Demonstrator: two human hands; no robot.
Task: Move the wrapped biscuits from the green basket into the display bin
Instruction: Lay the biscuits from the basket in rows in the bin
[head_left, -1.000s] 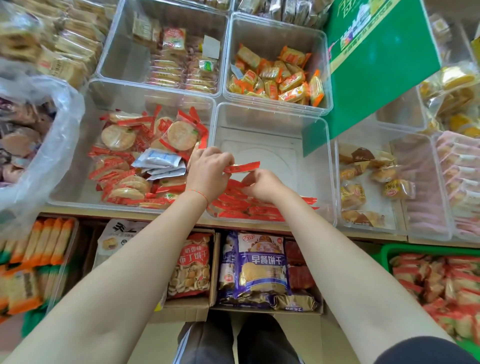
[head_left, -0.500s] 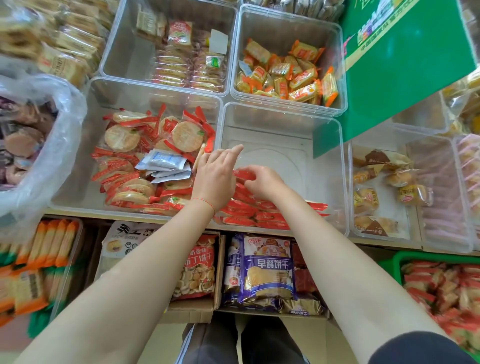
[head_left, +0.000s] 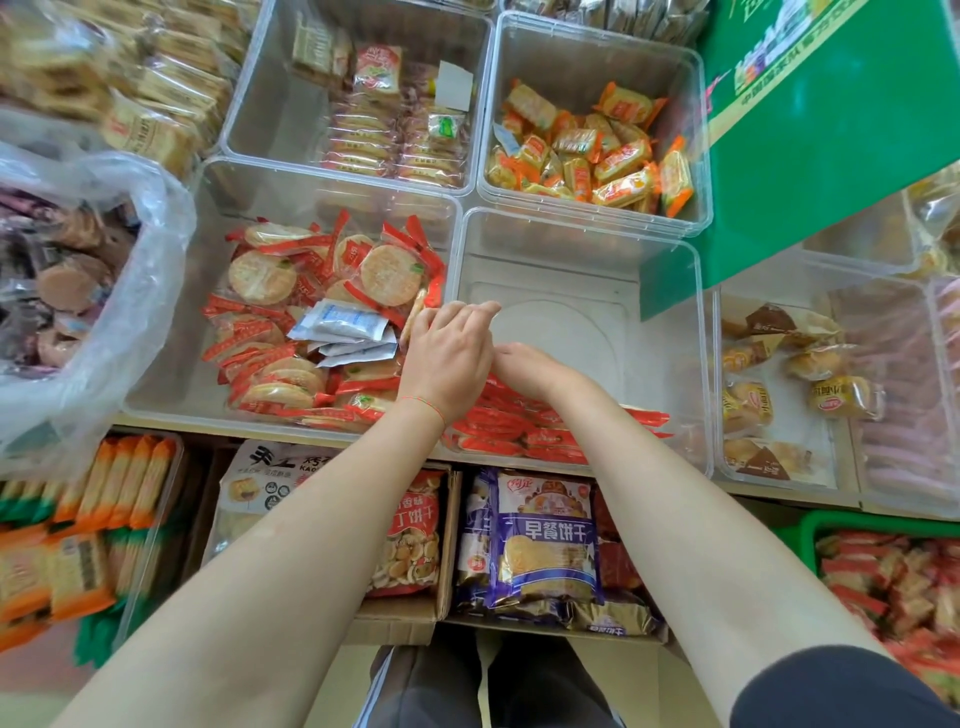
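Note:
The clear display bin stands in the middle of the shelf. A row of red wrapped biscuits lies along its front wall. My left hand hovers over the bin's left side with its fingers loosely bent and nothing visible in them. My right hand lies palm down on the red packets just beside it. Its fingers are hidden behind my left hand. The green basket sits low at the right edge, and it holds several more red wrapped biscuits.
Left of the display bin, a clear bin holds round crackers in red wrappers. Behind it is a bin of orange packets. A green sign hangs over the back right. Boxes of bagged biscuits stand below the shelf.
A second ago both hands held a red packet above the row. They have since lowered onto the packets and the packet is no longer seen in them. The camera has moved closer.

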